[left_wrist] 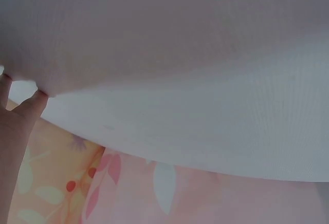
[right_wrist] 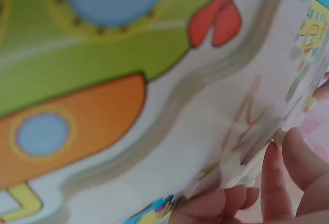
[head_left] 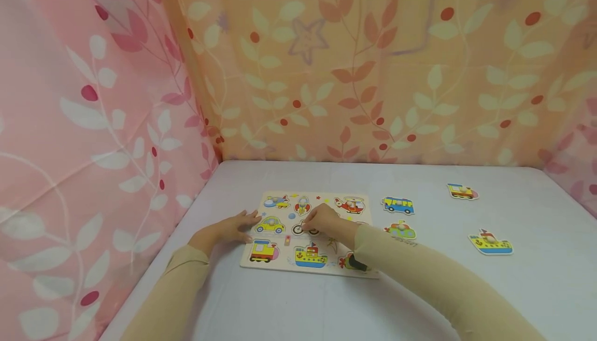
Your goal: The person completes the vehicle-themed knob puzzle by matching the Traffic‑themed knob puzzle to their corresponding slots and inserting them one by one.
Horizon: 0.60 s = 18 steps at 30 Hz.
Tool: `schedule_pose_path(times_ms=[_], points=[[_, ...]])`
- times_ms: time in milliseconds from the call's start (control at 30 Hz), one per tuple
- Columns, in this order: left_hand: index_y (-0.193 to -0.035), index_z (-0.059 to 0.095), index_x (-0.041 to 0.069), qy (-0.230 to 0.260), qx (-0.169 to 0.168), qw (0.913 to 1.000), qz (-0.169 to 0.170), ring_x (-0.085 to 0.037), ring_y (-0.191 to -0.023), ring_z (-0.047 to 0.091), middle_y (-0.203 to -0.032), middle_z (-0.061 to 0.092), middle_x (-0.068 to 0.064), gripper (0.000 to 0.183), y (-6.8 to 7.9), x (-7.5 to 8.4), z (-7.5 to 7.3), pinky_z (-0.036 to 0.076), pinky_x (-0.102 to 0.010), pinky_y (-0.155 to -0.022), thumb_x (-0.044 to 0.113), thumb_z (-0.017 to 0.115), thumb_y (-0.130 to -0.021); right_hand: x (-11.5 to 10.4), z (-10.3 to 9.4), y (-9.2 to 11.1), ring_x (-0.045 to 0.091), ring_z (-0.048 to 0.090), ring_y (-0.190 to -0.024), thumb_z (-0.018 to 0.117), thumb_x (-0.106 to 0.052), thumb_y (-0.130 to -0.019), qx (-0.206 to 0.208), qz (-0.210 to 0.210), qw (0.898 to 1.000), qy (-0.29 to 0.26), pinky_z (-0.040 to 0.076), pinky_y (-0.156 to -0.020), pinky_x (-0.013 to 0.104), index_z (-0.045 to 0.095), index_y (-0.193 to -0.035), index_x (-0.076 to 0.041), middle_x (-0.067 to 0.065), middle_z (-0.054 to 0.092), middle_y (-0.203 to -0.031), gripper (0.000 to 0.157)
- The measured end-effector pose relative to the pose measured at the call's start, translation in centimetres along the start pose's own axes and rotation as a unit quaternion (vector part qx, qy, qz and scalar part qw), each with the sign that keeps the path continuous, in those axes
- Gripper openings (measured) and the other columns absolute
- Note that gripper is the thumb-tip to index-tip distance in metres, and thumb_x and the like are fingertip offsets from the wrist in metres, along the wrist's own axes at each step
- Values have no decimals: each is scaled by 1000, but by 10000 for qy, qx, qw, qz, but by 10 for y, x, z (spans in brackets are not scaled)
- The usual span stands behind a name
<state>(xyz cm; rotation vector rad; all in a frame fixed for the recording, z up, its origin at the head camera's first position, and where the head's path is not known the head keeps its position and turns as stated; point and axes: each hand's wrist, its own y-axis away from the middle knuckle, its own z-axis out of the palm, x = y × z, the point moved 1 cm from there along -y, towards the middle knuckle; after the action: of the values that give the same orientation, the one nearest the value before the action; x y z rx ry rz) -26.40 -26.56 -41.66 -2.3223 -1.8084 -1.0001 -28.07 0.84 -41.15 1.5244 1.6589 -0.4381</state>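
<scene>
A white wooden knob puzzle board (head_left: pixel 286 264) with printed vehicles lies on the table. Over the board's middle, my right hand (head_left: pixel 324 220) pinches the small knob of a bicycle-shaped piece (head_left: pixel 298 227) between thumb and finger. The right wrist view shows these fingertips (right_wrist: pixel 294 149) at the knob, close to the board. At the board's left edge, beside the yellow car piece (head_left: pixel 270 225), my left hand (head_left: pixel 235 227) rests with its fingers spread. In the left wrist view, only part of the left hand (left_wrist: pixel 20 116) shows. My right forearm hides part of the board's right side.
To the right of the board lie a blue bus piece (head_left: pixel 398 205) and a green submarine piece (head_left: pixel 401 230). Farther right are a train piece (head_left: pixel 462 191) and a ship piece (head_left: pixel 491 242). Patterned curtains (head_left: pixel 364 71) stand behind and beside the white table (head_left: pixel 298 310).
</scene>
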Motion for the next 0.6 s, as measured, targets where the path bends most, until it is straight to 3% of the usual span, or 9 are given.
schedule_pose_path(times_ms=[267, 467, 600], points=[[-149, 41, 13, 45, 24, 10000, 58, -40, -146, 4, -159, 21, -11, 69, 0, -1, 1, 7, -65, -111, 19, 71, -87, 5, -7, 3, 19, 56, -96, 78, -13, -82, -394, -37, 9982, -448, 48, -87, 33, 75, -101, -6, 7, 65, -108, 20], [-149, 41, 15, 44, 41, 10000, 75, -39, -147, 4, -160, 21, -9, 68, 0, -2, 1, 7, -65, -112, 20, 71, -88, 6, -25, 14, 37, 45, -127, 77, -12, -83, 10, -316, 9989, -355, 41, -102, 48, 75, -104, -6, 20, 50, -138, 21], [-149, 41, 16, 46, 61, 10000, 40, -38, -147, 4, -160, 22, -9, 68, 1, -3, 0, 7, -64, -112, 18, 71, -88, 9, -42, 21, 41, 43, -129, 75, -10, -84, 189, -535, 9973, -460, 41, -102, 50, 75, -104, -5, 21, 49, -139, 21]])
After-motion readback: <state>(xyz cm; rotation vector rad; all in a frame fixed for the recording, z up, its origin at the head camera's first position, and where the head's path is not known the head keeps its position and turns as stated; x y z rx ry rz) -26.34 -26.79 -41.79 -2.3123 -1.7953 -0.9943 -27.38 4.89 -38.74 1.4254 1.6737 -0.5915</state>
